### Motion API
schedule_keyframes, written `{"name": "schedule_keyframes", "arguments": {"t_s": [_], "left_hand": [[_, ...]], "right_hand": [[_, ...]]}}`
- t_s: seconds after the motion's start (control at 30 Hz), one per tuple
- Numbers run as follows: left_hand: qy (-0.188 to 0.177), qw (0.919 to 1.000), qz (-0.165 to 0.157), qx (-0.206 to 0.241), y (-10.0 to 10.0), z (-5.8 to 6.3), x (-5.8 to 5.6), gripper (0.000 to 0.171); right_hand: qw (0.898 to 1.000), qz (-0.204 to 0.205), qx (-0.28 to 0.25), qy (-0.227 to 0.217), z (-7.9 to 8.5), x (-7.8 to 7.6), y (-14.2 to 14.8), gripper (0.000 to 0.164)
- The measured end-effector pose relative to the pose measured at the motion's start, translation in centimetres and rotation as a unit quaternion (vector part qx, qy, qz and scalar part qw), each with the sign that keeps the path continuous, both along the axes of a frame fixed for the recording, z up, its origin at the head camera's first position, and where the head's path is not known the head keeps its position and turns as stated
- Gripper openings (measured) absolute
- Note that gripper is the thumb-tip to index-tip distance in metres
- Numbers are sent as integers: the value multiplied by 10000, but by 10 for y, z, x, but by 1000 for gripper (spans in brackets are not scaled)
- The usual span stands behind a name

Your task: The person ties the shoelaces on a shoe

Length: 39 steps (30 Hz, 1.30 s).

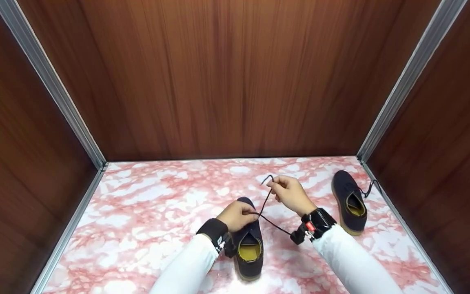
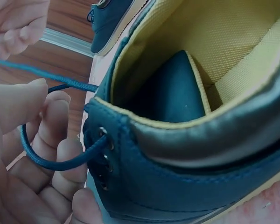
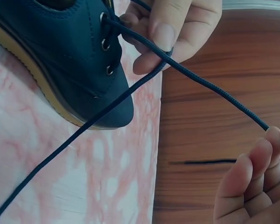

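Lower centre: left hand (image 1: pixel 236 217) and right hand (image 1: pixel 292 195) each pinch lace (image 2: pixel 60 165) over shoe (image 1: pixel 249 267); lace crossing could slip if either grip slackens.

Above the tabletop (image 1: pixel 149 212), passage is afforded broadly between the left wall (image 1: pixel 18 175) and the left fingers (image 2: pixel 56 119), narrowly between the right wristband (image 1: pixel 322 221) and the far shoe (image 1: pixel 343 188). The gap between left fingers and right fingers (image 3: pixel 242 177) is crossed by the lace (image 3: pixel 86 127), whose other strand slants toward the right wristband. The near shoe (image 1: pixel 250 267) is obstructed over its instep by the left fingers; its opening is left accessible from above, between the sleeves (image 1: pixel 190 261). Forward reach is bounded by the back wall (image 1: pixel 235 81), rightward reach by the right wall (image 1: pixel 447 155).
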<state>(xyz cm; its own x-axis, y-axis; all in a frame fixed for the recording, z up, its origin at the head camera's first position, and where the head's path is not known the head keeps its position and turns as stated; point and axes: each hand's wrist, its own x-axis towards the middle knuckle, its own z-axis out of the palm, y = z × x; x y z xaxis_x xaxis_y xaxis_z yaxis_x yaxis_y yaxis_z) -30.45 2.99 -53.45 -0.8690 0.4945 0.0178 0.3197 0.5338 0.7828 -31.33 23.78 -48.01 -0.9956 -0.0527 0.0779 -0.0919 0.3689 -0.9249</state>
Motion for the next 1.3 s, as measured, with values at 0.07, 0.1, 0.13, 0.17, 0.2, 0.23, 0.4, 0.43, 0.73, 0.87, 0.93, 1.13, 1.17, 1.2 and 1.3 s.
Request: {"name": "schedule_keyframes", "arguments": {"t_s": [0.07, 0.1, 0.13, 0.17, 0.2, 0.23, 0.4, 0.43, 0.73, 0.87, 0.93, 1.13, 1.17, 1.2, 1.3], "left_hand": [[-3, 10000, -44, 43, 1, -1, 1, 10], [0, 10000, -41, 68, 1, -1, 1, 10], [10, 10000, -24, 95, 2, -1, 1, 10], [21, 9999, -4, 115, 2, -1, 2, 11], [30, 9999, 21, 127, 2, 0, 2, 11], [42, 9999, 50, 127, 3, 0, 2, 12], [62, 9998, 143, 132, 4, 1, 3, 16], [51, 9998, 160, 132, 5, 1, 2, 15], [198, 9979, 561, 251, 10, -4, 2, 14], [208, 9964, 709, 405, 11, -5, 2, 14], [186, 9958, 744, 492, 11, -5, 2, 14], [59, 9947, 781, 662, 12, -5, 2, 15], [70, 9945, 799, 679, 12, -5, 2, 15], [67, 9942, 832, 685, 12, -5, 2, 16], [161, 9932, 909, 708, 12, -5, 3, 18]], "right_hand": [[9998, 75, 182, 16, 5, 0, -5, 16], [9996, 117, 270, 33, 6, 0, -7, 16], [9992, 161, 357, 48, 7, 0, -9, 16], [9987, 199, 462, 63, 8, 0, -11, 16], [9980, 243, 570, 91, 9, -1, -12, 16], [9972, 299, 674, 140, 10, -1, -14, 15], [9900, 672, 1197, 333, 9, -4, -15, 14], [9883, 741, 1280, 365, 9, -3, -15, 15], [9790, 1293, 1541, 332, 13, 0, -15, 19], [9760, 1455, 1596, 264, 13, 1, -15, 20], [9750, 1504, 1616, 233, 12, 2, -16, 20], [9742, 1592, 1586, 190, 10, 2, -20, 19], [9744, 1586, 1583, 194, 10, 2, -21, 19], [9748, 1573, 1572, 187, 10, 3, -21, 19], [9766, 1498, 1538, 135, 8, 3, -23, 19]]}}
